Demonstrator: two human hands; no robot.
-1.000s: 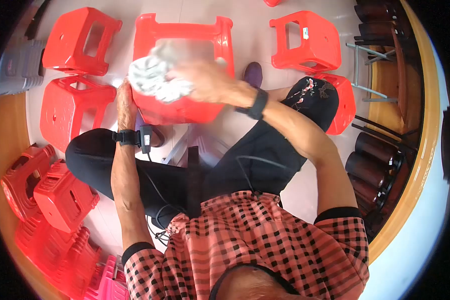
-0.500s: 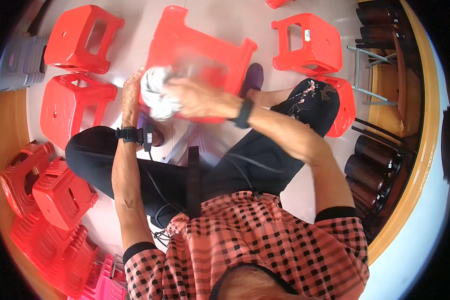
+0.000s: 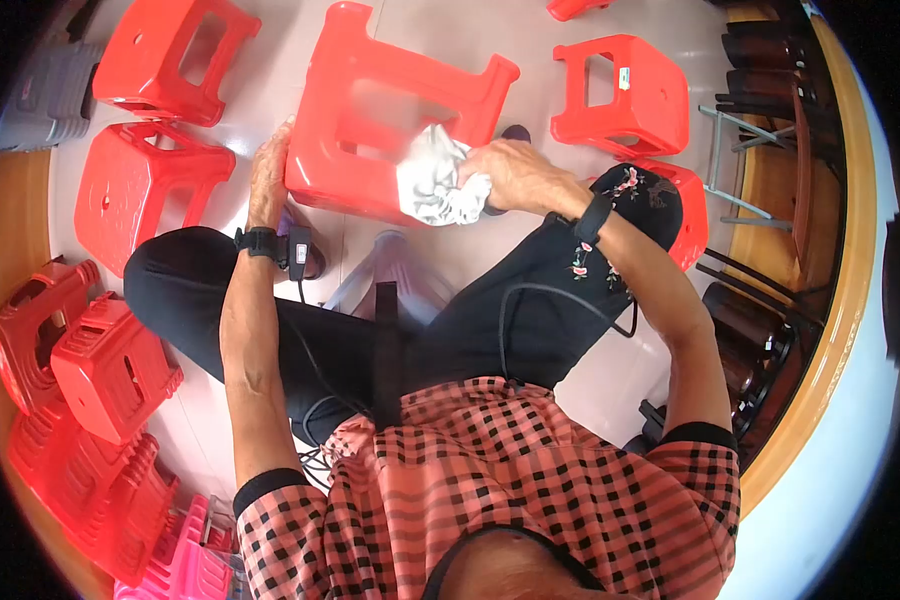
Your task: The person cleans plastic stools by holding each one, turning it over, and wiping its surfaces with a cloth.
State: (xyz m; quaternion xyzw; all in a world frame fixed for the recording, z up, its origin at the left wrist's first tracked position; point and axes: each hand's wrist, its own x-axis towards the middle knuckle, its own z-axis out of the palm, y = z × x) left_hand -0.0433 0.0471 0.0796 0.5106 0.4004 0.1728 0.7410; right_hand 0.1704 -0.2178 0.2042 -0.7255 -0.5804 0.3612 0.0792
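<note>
A red plastic stool (image 3: 315,150) is tipped on its side in front of my knees, legs pointing away from me. Along its left side, my left hand (image 3: 268,180) holds it, with the fingertips partly out of sight. My right hand (image 3: 525,178) is closed on a bunched white cloth (image 3: 432,180), which presses against the stool's near right corner. Bands with small devices circle both of my wrists.
Red stools stand at left (image 3: 120,190), far left (image 3: 165,50) and right (image 3: 625,95). Stacked red stools (image 3: 120,380) line the lower left. Dark cylinders (image 3: 735,325) and a folding metal frame (image 3: 745,165) stand along the right wall. Cables (image 3: 505,310) cross my lap.
My right hand has moved right with the white cloth, from the stool's left side to its near right corner. My left hand stays at the stool's left side.
</note>
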